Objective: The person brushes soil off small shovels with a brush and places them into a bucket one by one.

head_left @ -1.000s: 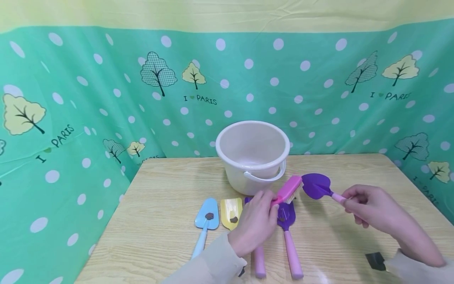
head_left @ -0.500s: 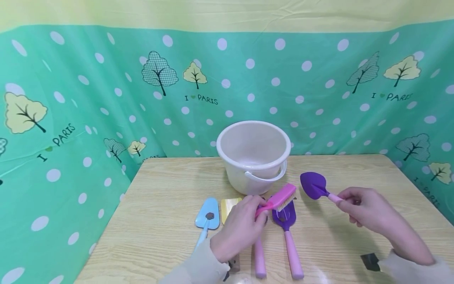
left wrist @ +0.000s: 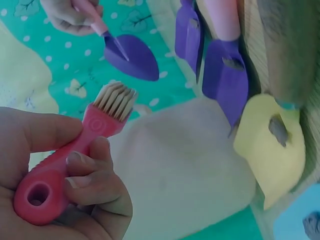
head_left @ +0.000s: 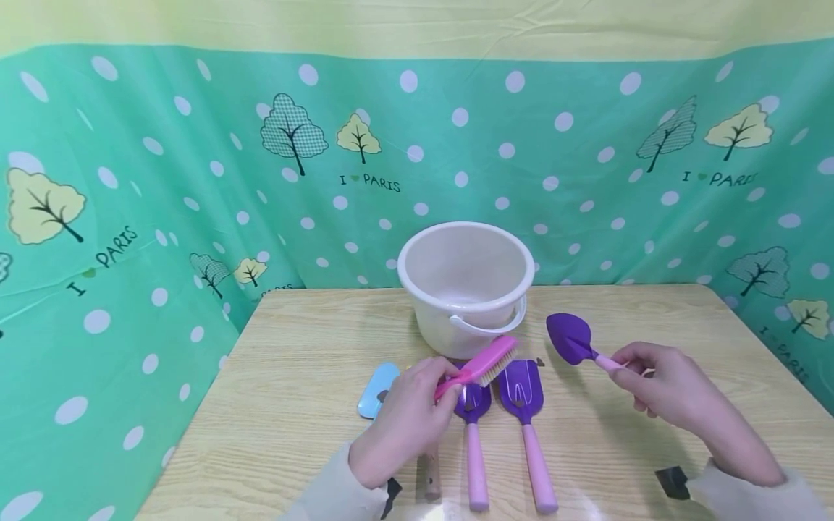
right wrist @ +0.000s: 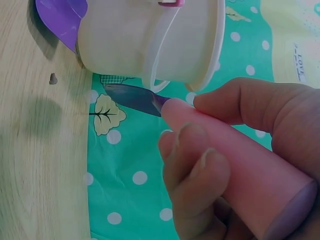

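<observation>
My left hand (head_left: 407, 423) holds a pink brush (head_left: 490, 359) with pale bristles by its handle, over the row of garden tools; the left wrist view shows thumb and fingers around it. My right hand (head_left: 667, 380) grips the pink handle of a small trowel (head_left: 570, 337), its purple blade raised right of the bucket. Beneath the brush lies a purple scoop (head_left: 477, 467) with a dark clump on its blade. Another purple scoop (head_left: 537, 463) with a clump lies to its right. A yellow scoop (left wrist: 257, 135) is mostly covered by my left hand in the head view.
A white bucket (head_left: 433, 318) with its handle hanging at the front stands behind the tools. A light blue shovel (head_left: 373, 394) lies at the left, partly covered by my hand. A small dark bit (head_left: 540, 362) rests on the wooden table (head_left: 313, 340). Green dotted cloth (head_left: 456, 166) hangs behind.
My left hand has moved left and slightly toward me with the brush, uncovering the middle purple scoop and covering the yellow one. My right hand with the trowel has shifted slightly left.
</observation>
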{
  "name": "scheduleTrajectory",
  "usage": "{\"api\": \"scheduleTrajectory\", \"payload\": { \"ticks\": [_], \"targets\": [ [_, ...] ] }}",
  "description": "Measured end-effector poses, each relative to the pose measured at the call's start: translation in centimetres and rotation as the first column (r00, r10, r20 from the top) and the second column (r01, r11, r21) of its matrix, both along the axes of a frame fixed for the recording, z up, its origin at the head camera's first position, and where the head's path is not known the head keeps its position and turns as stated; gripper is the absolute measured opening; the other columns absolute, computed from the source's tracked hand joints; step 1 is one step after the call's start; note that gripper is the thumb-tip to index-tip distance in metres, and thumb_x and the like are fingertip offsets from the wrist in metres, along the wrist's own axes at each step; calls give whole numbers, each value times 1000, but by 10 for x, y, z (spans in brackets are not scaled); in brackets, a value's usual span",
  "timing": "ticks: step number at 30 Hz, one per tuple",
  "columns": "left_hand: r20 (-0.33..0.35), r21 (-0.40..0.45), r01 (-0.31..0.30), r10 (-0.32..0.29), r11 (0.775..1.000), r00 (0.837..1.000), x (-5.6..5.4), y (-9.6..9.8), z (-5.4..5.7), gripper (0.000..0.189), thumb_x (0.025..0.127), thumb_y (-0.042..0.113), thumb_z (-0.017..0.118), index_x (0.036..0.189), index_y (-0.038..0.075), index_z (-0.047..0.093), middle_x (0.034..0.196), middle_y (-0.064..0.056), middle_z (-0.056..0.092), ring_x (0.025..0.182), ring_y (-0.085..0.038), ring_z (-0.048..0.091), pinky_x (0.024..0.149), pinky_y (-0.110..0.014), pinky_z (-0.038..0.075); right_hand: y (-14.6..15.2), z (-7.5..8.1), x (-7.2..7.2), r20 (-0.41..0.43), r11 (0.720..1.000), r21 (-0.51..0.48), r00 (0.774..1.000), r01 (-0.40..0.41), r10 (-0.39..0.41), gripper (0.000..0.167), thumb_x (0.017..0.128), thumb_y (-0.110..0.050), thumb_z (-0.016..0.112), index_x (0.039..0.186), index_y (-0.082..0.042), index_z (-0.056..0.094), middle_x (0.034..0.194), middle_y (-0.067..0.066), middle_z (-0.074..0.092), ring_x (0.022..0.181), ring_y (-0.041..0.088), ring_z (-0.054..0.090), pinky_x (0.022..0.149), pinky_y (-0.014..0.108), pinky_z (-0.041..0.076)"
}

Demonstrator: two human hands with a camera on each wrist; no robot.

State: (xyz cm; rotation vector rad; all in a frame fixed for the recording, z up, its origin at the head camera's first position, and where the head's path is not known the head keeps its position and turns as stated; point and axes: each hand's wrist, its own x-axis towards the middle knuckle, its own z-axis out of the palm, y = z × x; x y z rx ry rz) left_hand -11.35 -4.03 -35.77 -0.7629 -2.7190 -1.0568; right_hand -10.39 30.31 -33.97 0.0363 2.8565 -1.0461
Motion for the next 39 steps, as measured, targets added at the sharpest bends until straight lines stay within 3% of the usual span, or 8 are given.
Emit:
{"api": "scheduleTrajectory", "payload": {
  "ticks": [7, 11, 17, 26, 30, 34, 39],
  "targets": [
    [-36, -2, -16, 16, 1000, 999, 1, -15, -2, 11, 88, 12, 63, 98, 12, 65, 80, 11, 53, 66, -6, 47, 57, -20, 41, -6, -3, 0, -42, 999, 37, 999, 16, -15, 36, 92, -29, 62, 114, 0, 60, 78, 6, 57, 59, 18, 53, 47, 29, 44],
    [-63, -7, -36, 36, 999, 997, 1, -23, -2, 9, 86, 12, 65, 94, 14, 66, 77, 13, 53, 66, -6, 46, 59, -21, 40, -9, -3, -1, -67, 999, 47, 997, 26, -23, 37, 93, -32, 61, 115, -1, 60, 77, 6, 57, 61, 18, 53, 48, 29, 44],
    [-47, -30, -55, 53, 998, 997, 1, -33, 0, 6, 86, 14, 65, 90, 18, 66, 70, 16, 48, 65, -7, 45, 60, -23, 39, -9, 2, -2, -157, 997, 66, 987, 41, -30, 32, 93, -27, 60, 113, -2, 61, 78, 6, 59, 62, 18, 53, 48, 29, 45],
    [-41, -27, -49, 48, 998, 998, 0, -40, -1, 6, 85, 11, 65, 88, 16, 66, 68, 15, 48, 62, -6, 44, 56, -22, 38, -1, 33, -9, -292, 987, 161, 956, 13, 35, 32, 93, -28, 61, 110, -2, 62, 75, 4, 58, 62, 17, 48, 46, 27, 39],
    [-48, -35, -43, 42, 998, 998, 0, -39, 0, 5, 85, 9, 65, 86, 14, 66, 66, 13, 46, 63, -7, 44, 57, -22, 37, -1, 48, -14, -379, 983, 180, 921, -22, 90, 24, 91, -22, 64, 105, -3, 66, 75, 3, 58, 60, 15, 46, 46, 27, 37],
    [-21, -43, -38, 37, 998, 999, 0, -40, 0, 5, 86, 9, 65, 87, 13, 65, 67, 12, 46, 64, -7, 43, 57, -22, 38, -9, 63, -20, -450, 971, 238, 886, -4, 114, 21, 89, -24, 66, 101, -7, 69, 72, 2, 57, 58, 15, 46, 46, 27, 35],
    [1, -42, -36, 36, 998, 999, 0, -42, -2, 6, 85, 8, 65, 87, 14, 65, 67, 12, 47, 64, -6, 43, 56, -22, 38, -29, 87, -28, -401, 949, 315, 908, 9, 124, 25, 92, -37, 59, 100, -15, 68, 68, 1, 53, 56, 18, 43, 46, 30, 32]
  ]
}}
